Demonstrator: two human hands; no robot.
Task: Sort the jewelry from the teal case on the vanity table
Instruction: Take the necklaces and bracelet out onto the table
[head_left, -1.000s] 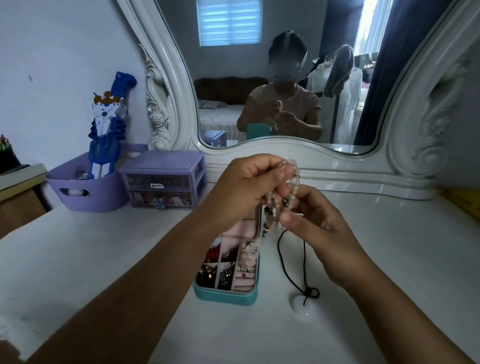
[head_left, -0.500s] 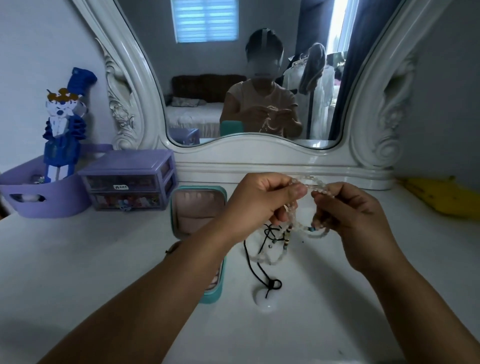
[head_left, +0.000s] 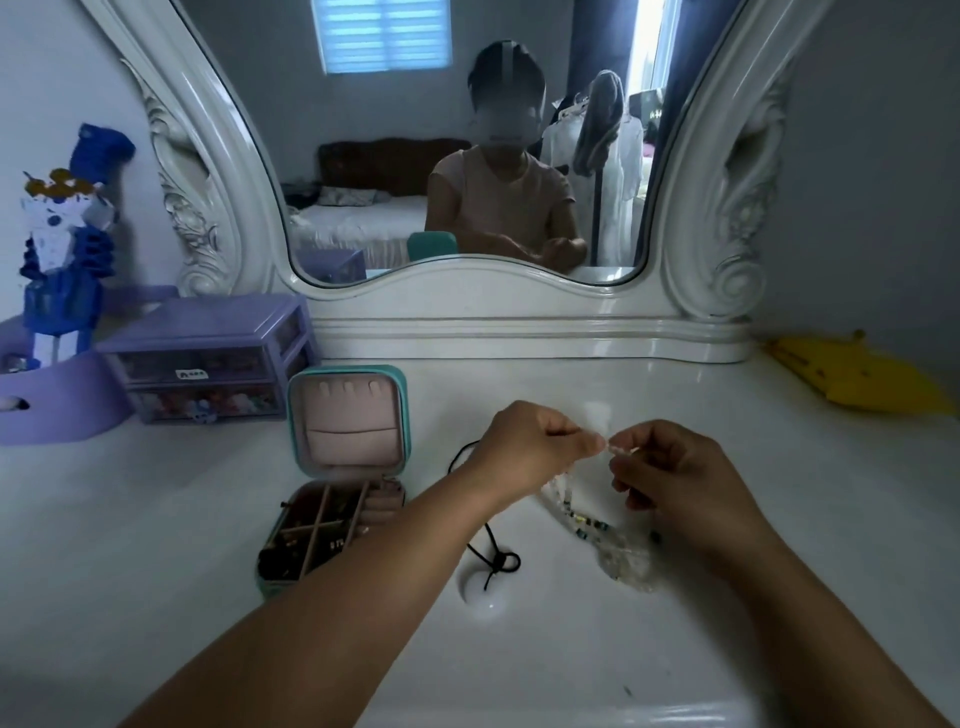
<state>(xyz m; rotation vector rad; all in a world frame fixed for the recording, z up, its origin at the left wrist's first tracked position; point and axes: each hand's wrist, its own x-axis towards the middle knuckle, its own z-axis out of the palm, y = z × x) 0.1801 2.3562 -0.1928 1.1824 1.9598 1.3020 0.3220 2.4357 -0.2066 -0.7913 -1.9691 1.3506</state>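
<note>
White gloss counter (head_left: 779, 519) fills my view. On it, left of my arms, the teal case (head_left: 332, 499) stands open, lid upright. My left hand (head_left: 530, 452) and right hand (head_left: 675, 478) each pinch one clear bead strand (head_left: 621, 450); its blurred lower loops seem to pool on the counter. A black-cord pendant (head_left: 485, 590) lies between case and beads.

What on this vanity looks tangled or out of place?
The clear beads, pinched between both hands, hang in a bunched heap on the table. A black cord pendant lies loose beside the open case.
</note>
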